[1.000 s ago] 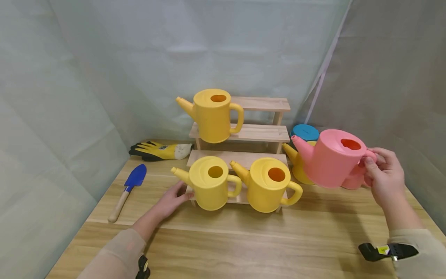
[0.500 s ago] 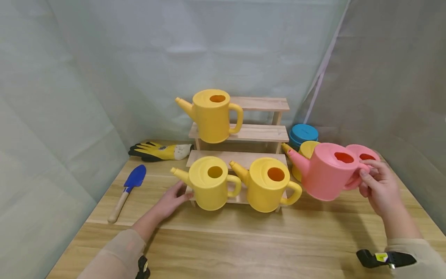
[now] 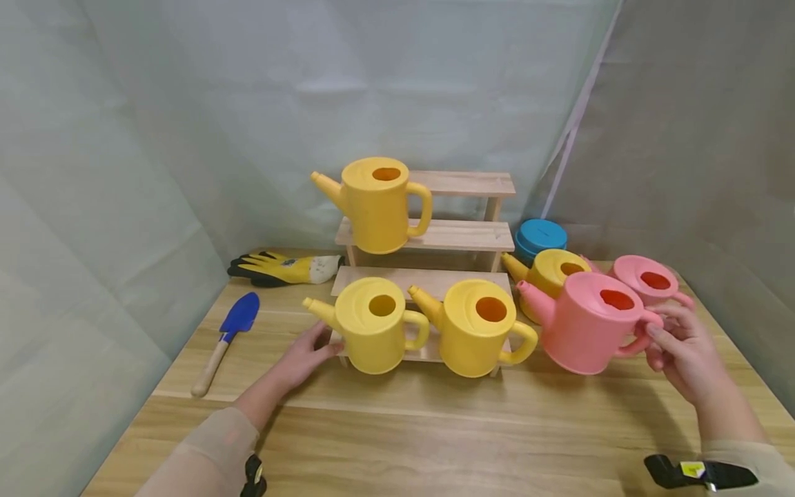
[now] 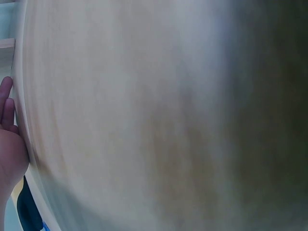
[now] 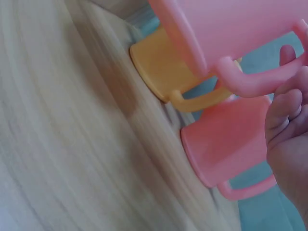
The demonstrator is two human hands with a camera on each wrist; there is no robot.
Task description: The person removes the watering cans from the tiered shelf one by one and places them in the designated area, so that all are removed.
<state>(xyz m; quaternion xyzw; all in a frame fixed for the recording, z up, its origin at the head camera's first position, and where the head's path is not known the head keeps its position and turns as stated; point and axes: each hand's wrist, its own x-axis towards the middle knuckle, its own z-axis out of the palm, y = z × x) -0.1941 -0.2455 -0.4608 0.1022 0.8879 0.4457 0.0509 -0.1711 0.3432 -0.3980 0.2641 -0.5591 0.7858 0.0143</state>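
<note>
My right hand (image 3: 689, 345) grips the handle of a pink watering can (image 3: 586, 324), its spout pointing left. In the right wrist view this can (image 5: 240, 29) is held off the table. Behind it stand a second pink watering can (image 3: 642, 276) and a yellow one (image 3: 549, 276). My left hand (image 3: 304, 359) rests against the left end of the lowest step of a wooden tiered stand (image 3: 422, 283), its fingertips partly hidden. On that step are two yellow watering cans, a left one (image 3: 375, 338) and a right one (image 3: 475, 338). Another yellow watering can (image 3: 379, 214) stands higher up on the left.
A yellow and black work glove (image 3: 286, 269) and a blue trowel (image 3: 239, 314) with a wooden handle lie on the left of the wooden table (image 3: 397, 442). At the back right is a blue round-topped item (image 3: 542, 238). Cloth curtains (image 3: 373, 90) enclose the table.
The pink watering can in my right hand has come down and slightly toward me, uncovering the pink and yellow cans behind it. My left hand has stayed at the stand.
</note>
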